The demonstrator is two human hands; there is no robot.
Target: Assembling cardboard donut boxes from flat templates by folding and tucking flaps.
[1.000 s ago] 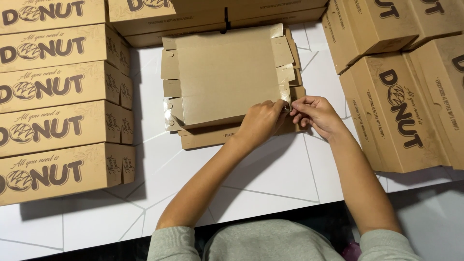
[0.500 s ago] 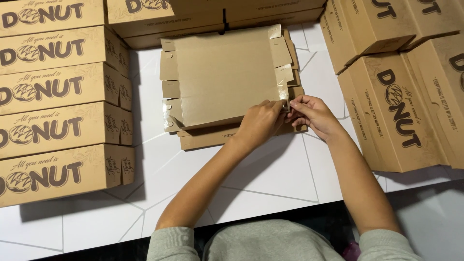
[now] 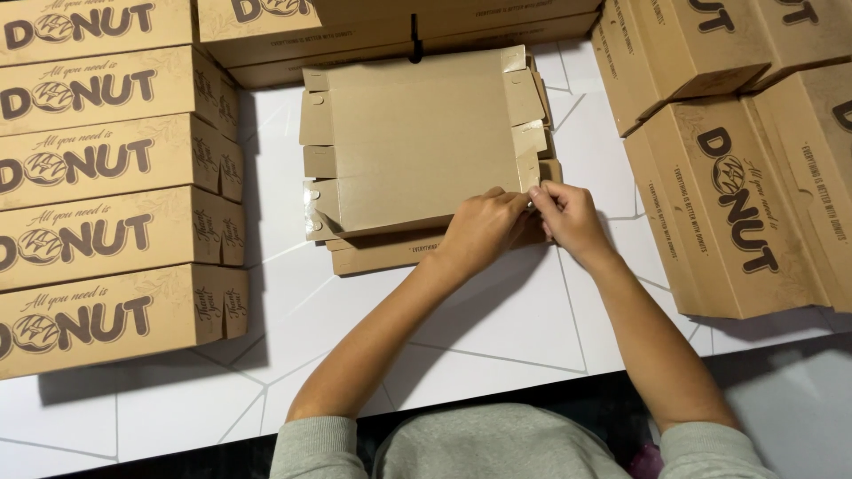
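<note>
Both hands (image 3: pixel 528 222) unmoved, pinching flat carton (image 3: pixel 417 142) corner

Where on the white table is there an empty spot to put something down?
The white table is bare in front of the flat brown cardboard sheets, between the stacked brown boxes at the left and the leaning brown boxes at the right. Narrow strips run beside the sheets. It is crowded where the left hand and right hand pinch the sheets' corner.
</note>
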